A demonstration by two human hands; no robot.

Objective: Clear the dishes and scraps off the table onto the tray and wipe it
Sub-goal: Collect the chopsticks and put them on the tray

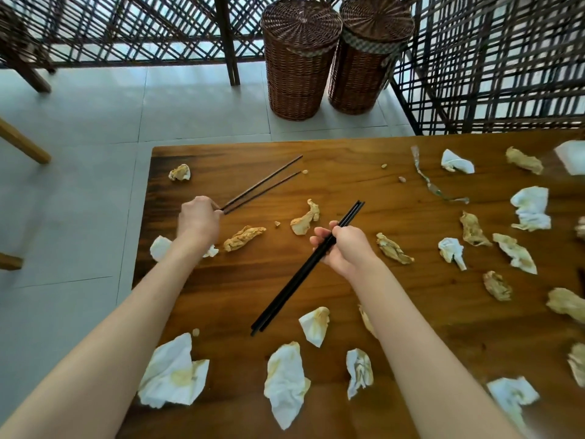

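On the wooden table (364, 160) | left hand (198, 218) pinches brown chopsticks (262, 188) | right hand (346, 248) grips black chopsticks (304, 270)

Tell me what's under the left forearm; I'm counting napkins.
One white crumpled napkin shows on both sides of the left forearm. Its middle is covered, so it could be two.

two wicker baskets (335, 55), lattice screen (493, 64), tiled floor (95, 122)

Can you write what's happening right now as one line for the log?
left hand: pinching brown wooden chopsticks | right hand: gripping black chopsticks | wooden table: stained crumpled napkins remain
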